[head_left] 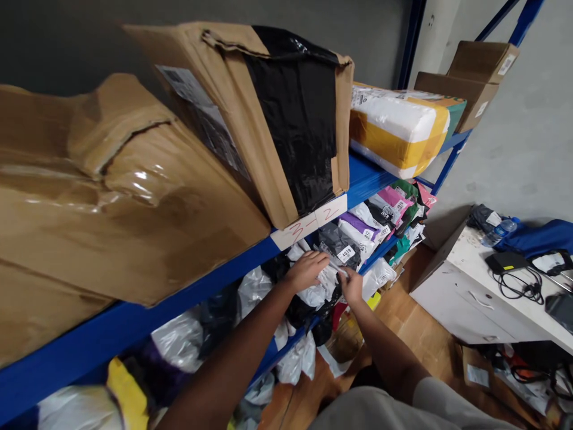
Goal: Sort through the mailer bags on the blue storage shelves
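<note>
My left hand (pixel 307 272) reaches in under the upper shelf, its fingers curled over a white plastic mailing bag (pixel 313 294). Close by on its right, my right hand (pixel 352 286) pinches the thin edge of the same bag between thumb and fingers. Part of the bag is covered by the hands. Just beyond them lies a dark grey mailing bag (pixel 333 242) with a label reading 4079. Several more labelled parcels, among them a purple one (pixel 356 225) and a pink one (pixel 396 203), stand packed along the row.
Above sits a blue shelf (pixel 201 280) bearing large cardboard boxes (pixel 179 239) and a white-and-yellow parcel (pixel 398 128). A handwritten "3-2" card (pixel 308 222) is fixed to its edge. Right is a white desk (pixel 465 263) with a water bottle (pixel 500 232) and cables. More bags lie lower left.
</note>
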Demonstrator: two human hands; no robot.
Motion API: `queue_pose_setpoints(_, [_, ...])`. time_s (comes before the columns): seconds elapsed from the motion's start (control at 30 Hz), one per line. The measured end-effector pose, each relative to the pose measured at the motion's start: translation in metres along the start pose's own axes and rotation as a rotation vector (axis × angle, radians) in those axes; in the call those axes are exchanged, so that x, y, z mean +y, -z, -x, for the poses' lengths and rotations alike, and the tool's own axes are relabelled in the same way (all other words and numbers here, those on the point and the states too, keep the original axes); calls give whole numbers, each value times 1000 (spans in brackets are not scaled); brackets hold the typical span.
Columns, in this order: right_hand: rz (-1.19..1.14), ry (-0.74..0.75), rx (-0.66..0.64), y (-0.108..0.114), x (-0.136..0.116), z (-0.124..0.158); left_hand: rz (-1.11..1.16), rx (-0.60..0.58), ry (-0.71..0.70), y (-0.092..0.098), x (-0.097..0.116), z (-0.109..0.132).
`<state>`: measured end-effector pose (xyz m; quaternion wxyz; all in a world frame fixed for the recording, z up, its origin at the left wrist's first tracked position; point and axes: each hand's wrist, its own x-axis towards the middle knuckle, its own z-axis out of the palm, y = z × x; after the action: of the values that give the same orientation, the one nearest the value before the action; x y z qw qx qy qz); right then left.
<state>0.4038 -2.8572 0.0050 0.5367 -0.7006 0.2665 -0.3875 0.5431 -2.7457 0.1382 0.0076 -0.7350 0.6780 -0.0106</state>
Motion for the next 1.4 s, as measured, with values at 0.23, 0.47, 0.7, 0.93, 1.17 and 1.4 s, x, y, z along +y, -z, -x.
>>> queue_pose_setpoints(0.23, [-166,31,111,-19,-25,-7,2,-18,19,0,0,-1])
queue_pose_setpoints(0.47, [-236,-1,57,-13,-28,-20,-14,-32,72,0,0,-6])
queue_pose_setpoints(0.7, [28,-83,314,4,5,-31,44,16,76,-6,-1,-4])
queue_pose_setpoints(0.93, [165,81,37,4,17,-62,26,42,21,-7,-3,-4])
queue_pose_setpoints(1.17, [198,87,75,16,23,-70,-46,6,-71,-3,-3,-26])
queue_pose_setpoints(1.4, [73,65,325,12,21,-16,-61,82,87,-8,0,-26])
